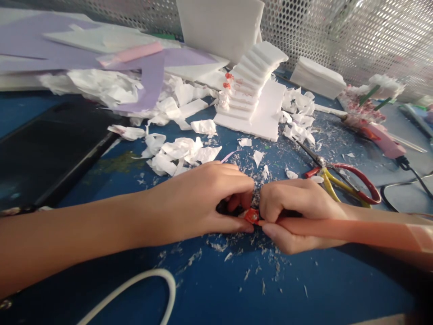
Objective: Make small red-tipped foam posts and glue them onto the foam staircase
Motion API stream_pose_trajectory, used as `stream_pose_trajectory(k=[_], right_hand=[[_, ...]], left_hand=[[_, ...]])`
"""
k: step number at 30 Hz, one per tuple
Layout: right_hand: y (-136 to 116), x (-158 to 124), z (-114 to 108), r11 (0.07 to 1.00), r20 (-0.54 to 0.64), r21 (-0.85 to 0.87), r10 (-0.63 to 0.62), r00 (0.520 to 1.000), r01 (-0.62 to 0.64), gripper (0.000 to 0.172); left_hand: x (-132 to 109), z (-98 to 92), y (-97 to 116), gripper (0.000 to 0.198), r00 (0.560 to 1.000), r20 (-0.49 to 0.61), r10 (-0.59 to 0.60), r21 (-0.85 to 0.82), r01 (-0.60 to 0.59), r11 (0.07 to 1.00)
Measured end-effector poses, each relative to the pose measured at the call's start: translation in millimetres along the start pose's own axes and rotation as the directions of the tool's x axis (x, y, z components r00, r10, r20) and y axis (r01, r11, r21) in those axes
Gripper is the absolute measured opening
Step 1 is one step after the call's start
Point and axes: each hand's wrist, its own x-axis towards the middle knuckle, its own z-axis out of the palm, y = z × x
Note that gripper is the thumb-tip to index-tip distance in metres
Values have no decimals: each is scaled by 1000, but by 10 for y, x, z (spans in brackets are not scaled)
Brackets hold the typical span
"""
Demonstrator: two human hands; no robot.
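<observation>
My left hand point(216, 194) is closed, with a small red piece point(251, 215) pinched between thumb and fingers. That piece has a glossy, pale spot in its middle. From the right, my right hand point(301, 212) grips a long orange pen-like tool point(338, 230), whose thin tip meets or nearly meets the red piece. What kind of tool it is cannot be made out. Both hands are close together, low over the blue table point(209, 289). Part of the red piece is hidden by my left fingers.
Beyond my hands stands a stepped white foam stack point(255, 81) with small red bits point(228, 81). Scissors point(338, 176) lie at right, near a pink glue gun point(384, 140). Crumpled white scraps point(179, 153), a black tablet-like device point(50, 149) and a white cable point(165, 275) are around.
</observation>
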Motion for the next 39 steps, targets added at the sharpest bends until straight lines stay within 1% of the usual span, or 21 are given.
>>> stream_pose_trajectory(k=[2, 4, 7, 10, 12, 14, 17, 22, 26, 29, 34, 37, 39], right_hand=[[1, 8, -2, 1000, 7, -19, 10, 1000, -9, 20], [5, 15, -2, 998, -9, -50, 28, 1000, -28, 21], [14, 14, -1, 997, -25, -62, 43, 999, -45, 21], [20, 3, -6, 999, -25, 5, 47, 999, -47, 19], [22, -6, -12, 997, -20, 51, 52, 998, -51, 18], [26, -12, -15, 997, -9, 67, 46, 999, -45, 16], [33, -18, -10, 999, 5, 47, 20, 1000, -20, 16], [26, -16, 0, 999, -23, 39, 14, 1000, -13, 19], [21, 1, -2, 999, -1, 42, -14, 1000, 14, 18], [29, 5, -5, 1000, -22, -4, 7, 1000, -7, 19], [32, -4, -2, 999, -1, 40, -6, 1000, 6, 17], [23, -8, 1, 1000, -30, 11, 9, 1000, -9, 20], [19, -10, 0, 1000, -45, 23, 13, 999, -12, 20]], left_hand=[[-12, -5, 3, 28, 1000, -1, -11, -6, 11, 1000], [-28, -12, 1, 24, 999, 5, -35, -20, 35, 999], [-44, -24, -17, 20, 999, 33, -7, -50, 9, 999], [-41, -31, -37, 13, 997, 58, 51, -82, -46, 996], [-31, -33, -43, 11, 997, 53, 53, -86, -48, 995], [-21, -32, -45, 13, 998, 38, 45, -79, -42, 996], [-14, -28, -40, 16, 999, 27, 31, -69, -30, 997], [-24, -24, -15, 18, 1000, 19, -6, -57, 7, 998], [-27, -26, 1, 23, 1000, 14, -11, -46, 12, 999], [-24, -28, 5, 22, 999, 16, -31, -43, 32, 999], [-20, -28, 0, 26, 1000, 8, -18, -27, 19, 999], [-21, -21, -2, 24, 1000, 3, -18, -35, 18, 999], [-22, -18, -2, 23, 1000, 4, -18, -44, 18, 999]])
